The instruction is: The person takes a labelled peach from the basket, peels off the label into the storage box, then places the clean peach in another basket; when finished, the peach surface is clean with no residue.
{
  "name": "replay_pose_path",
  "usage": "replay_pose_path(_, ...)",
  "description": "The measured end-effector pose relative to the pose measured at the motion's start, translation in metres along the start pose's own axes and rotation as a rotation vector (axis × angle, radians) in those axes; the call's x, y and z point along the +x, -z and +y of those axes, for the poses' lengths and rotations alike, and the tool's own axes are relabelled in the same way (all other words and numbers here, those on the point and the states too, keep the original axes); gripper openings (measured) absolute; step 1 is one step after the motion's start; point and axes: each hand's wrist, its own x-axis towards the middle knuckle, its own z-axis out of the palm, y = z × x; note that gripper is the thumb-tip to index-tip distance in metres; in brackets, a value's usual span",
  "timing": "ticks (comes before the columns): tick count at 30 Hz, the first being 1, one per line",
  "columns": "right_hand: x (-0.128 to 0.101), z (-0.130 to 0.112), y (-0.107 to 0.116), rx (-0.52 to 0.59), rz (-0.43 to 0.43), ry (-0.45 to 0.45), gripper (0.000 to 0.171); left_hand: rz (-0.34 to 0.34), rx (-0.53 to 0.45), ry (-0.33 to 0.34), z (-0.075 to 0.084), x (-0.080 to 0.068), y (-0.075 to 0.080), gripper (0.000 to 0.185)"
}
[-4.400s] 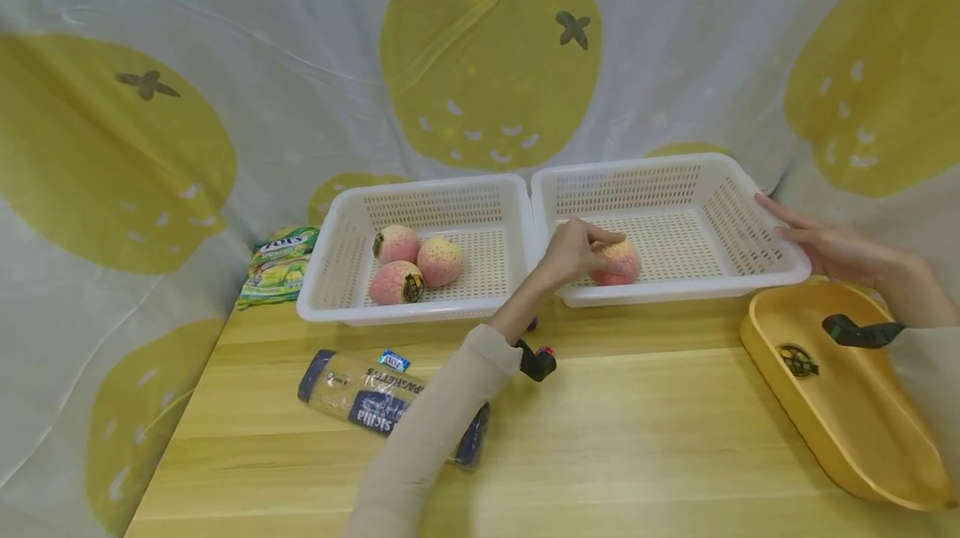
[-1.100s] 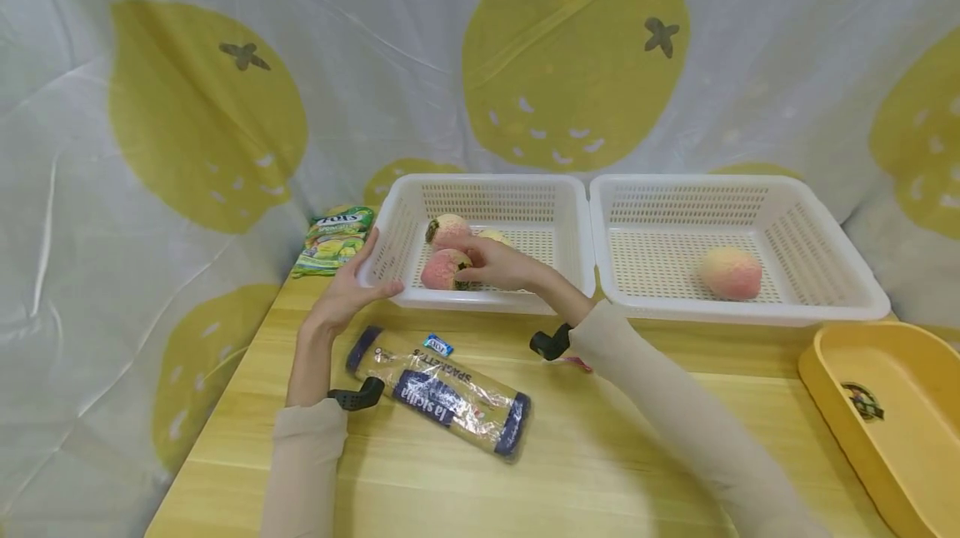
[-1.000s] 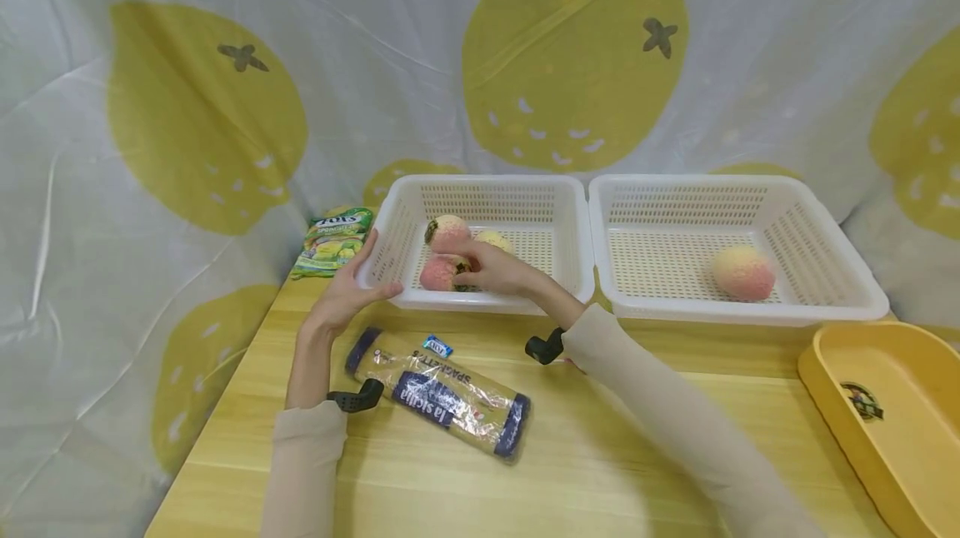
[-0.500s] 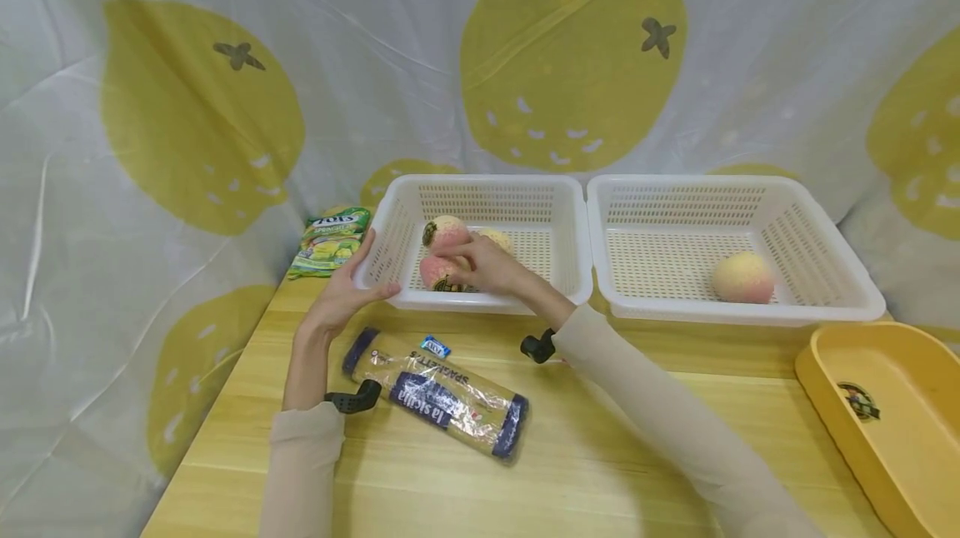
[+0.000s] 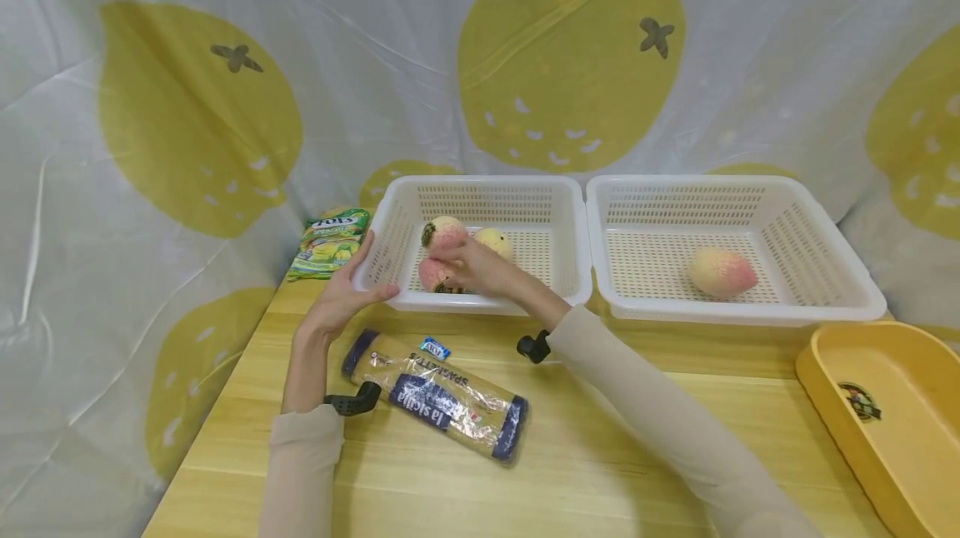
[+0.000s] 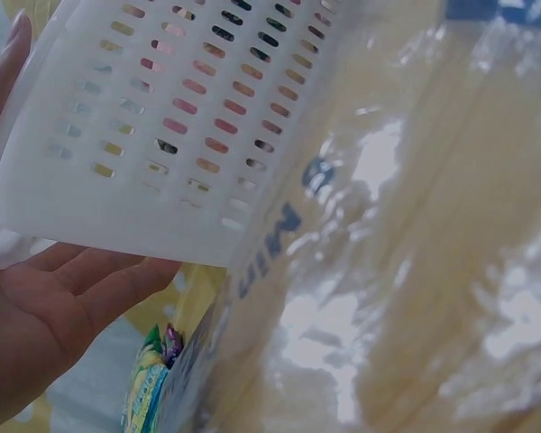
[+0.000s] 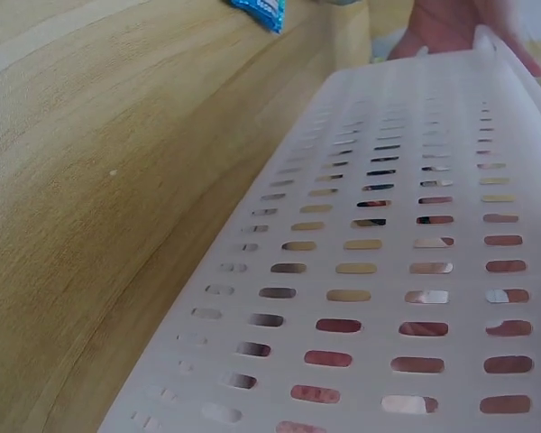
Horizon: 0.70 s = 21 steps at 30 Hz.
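Two white slotted baskets stand side by side in the head view. In the left basket (image 5: 517, 302), my right hand (image 5: 483, 269) bends its fingers and thumb round the front peach (image 5: 433, 273), which is pink with a dark label low on it. Close behind are a second pink peach (image 5: 448, 231) and a paler yellow one (image 5: 495, 243). My left hand (image 5: 339, 300) spreads round this basket's left front corner, thumb on the front rim and fingers along the side. One more peach (image 5: 720, 272) lies on its side in the right basket (image 5: 738, 311), its pink tip pointing right.
A spaghetti pack (image 5: 435, 395) lies before the left basket, with a small blue sweet wrapper (image 5: 434, 347) beside it. A green sweet bag (image 5: 330, 243) leans at the back left. A yellow tray (image 5: 817, 380) stands at the right edge. A lemon-print cloth (image 5: 360, 63) hangs behind.
Both hands have moved from the right basket to the left one. The front peach has turned slightly under my right hand. The peach in the right basket has rolled about.
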Motion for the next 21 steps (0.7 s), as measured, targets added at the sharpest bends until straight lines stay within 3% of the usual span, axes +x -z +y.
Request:
replay_pose_path(7,-0.0022,0.0009,0.0007,-0.008,-0.047,-0.029,0.059,0.0,-0.002,-0.002,-0.0006,-0.0006,0.0007,0.105)
replay_pose_path(15,-0.004,-0.0005,0.004,-0.004,-0.036,0.002,0.06,-0.002,-0.002,0.001,0.0009,-0.0017,-0.0003,0.105)
replay_pose_path(21,-0.0049,0.0009,0.0043,0.034,-0.021,-0.028,0.061,-0.004,-0.008,0.007,0.0012,-0.0003,-0.0006,0.105)
